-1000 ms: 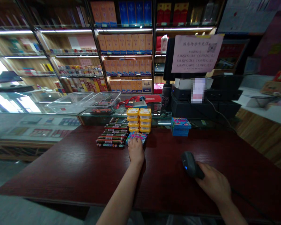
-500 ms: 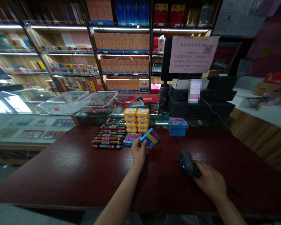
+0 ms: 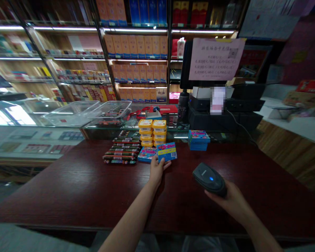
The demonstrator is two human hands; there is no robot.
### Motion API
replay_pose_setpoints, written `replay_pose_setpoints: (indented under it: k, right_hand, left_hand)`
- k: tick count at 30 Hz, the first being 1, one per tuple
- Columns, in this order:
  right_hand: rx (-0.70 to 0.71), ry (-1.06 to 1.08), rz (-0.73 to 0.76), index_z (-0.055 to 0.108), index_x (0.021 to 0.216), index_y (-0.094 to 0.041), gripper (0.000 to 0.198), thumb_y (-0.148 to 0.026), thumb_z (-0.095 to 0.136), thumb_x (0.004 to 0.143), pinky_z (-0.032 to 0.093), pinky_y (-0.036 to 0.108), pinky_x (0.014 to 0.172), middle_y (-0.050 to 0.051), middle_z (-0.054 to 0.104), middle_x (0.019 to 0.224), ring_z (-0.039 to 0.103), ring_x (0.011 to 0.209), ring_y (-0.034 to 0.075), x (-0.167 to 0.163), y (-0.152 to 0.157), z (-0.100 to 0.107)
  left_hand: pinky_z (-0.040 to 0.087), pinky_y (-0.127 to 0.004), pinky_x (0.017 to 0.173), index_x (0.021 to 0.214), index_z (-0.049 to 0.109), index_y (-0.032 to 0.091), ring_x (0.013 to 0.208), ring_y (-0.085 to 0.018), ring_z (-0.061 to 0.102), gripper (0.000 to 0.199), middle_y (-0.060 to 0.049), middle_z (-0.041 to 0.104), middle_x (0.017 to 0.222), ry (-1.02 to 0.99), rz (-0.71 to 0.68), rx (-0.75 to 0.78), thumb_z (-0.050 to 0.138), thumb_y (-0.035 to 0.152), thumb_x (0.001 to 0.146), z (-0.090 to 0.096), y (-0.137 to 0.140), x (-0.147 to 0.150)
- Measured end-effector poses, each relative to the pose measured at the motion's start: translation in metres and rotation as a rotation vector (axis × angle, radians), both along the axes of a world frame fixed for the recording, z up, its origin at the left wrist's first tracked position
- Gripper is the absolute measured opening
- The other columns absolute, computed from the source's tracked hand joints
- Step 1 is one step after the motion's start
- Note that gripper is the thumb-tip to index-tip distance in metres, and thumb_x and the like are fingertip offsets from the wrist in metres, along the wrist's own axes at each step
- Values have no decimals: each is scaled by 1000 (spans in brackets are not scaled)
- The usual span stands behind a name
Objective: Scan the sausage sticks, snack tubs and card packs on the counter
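Left hand (image 3: 157, 168): thumb and fingers pinched on the lower left edge of a blue packet (image 3: 167, 152), tilted up, yellow band and barcode facing the viewer; cannot tell if its bottom edge touches the table (image 3: 89, 196). Right hand (image 3: 235, 201): wrapped around the rear of a dark scanner (image 3: 209, 179), thumb along the near side, other fingers mostly hidden beneath. Scanner held over the table, blue light lit on top, nose turned left, apart from the packet. Just left of the packet, partly behind it, similar flat packs (image 3: 146, 153) lie on the table. Left of these, dark sticks (image 3: 122, 151) in a row. Behind the packs, yellow tubs (image 3: 152, 133) in two columns side by side. Farther right, a neat blue stack (image 3: 198, 140). Beyond, on glass: clear bins (image 3: 112, 111), a dark bottle (image 3: 183, 107), a screen bearing a pink sign (image 3: 215, 59). Backdrop: lit shelves (image 3: 136, 31) of boxes.
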State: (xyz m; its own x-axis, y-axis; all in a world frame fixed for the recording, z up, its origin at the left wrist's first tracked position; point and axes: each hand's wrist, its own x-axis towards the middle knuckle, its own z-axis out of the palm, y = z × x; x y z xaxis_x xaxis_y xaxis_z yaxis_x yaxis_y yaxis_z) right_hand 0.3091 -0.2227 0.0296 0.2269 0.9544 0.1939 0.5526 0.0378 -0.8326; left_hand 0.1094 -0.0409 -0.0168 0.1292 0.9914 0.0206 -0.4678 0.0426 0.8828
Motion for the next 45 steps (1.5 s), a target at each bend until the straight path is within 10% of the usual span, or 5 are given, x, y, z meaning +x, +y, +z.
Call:
replay_pose_setpoints:
  k: [16,25,32,45]
  right_hand:
    - [-10,43,27,65,99,-16,34,-38,64,73,51,34,84,8,72,101,67,91,23,-4,-2,6]
    - [-98,-746,-258,62,103,-25,28,-30,58,76,46,32,63,3,72,86,68,75,25,20,-2,-21]
    - [109,-822,-263,60,106,-22,27,-25,49,81,45,32,71,3,71,92,66,80,21,26,2,-55]
    - [146,-787,-251,56,109,-21,28,-24,54,81,44,32,76,3,70,96,65,86,20,33,7,-67]
  left_hand:
    - [56,-43,84,96,43,19,73,-15,69,47,-1,65,91,-8,-10,-8,74,39,67,0,-1,-1]
    - [58,-37,78,93,43,19,70,-13,68,53,1,64,87,-31,-4,25,81,34,60,-1,1,-4]
    - [57,-31,70,98,45,18,67,-13,67,54,0,67,86,18,18,73,79,36,61,5,-2,-4]
    - [44,-27,70,86,58,19,78,-16,55,6,-2,58,80,949,252,1025,54,22,82,83,38,52]
